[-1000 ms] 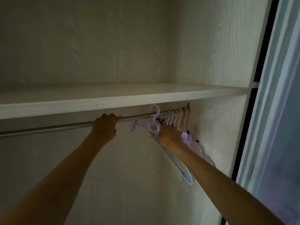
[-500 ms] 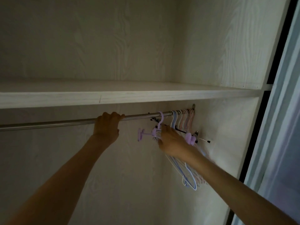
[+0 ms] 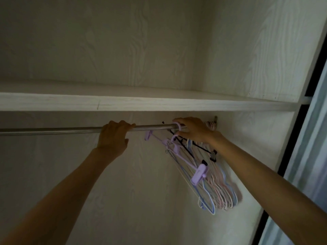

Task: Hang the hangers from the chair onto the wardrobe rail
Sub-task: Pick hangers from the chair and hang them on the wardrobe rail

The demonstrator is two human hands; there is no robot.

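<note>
Left hand [image 3: 113, 137] wraps its fingers over the wardrobe rail [image 3: 53, 130], likely to steady the reach up under the shelf [image 3: 141, 103]. Right hand [image 3: 192, 130] pinches the lilac clip hanger [image 3: 178, 152] at its hook, which sits over the rail, probably seating it. It hangs tilted against the bunch of pastel hangers [image 3: 223, 191] already crowded at the rail's right end, a black clip hanger [image 3: 200, 147] between. Chair not in view.

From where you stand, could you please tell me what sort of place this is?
Most likely the inside of a built-in wardrobe: a metal hanging rail runs under a pale wood-grain shelf, a bunch of hangers hangs at its right end, and a sliding door edges the right.
</note>
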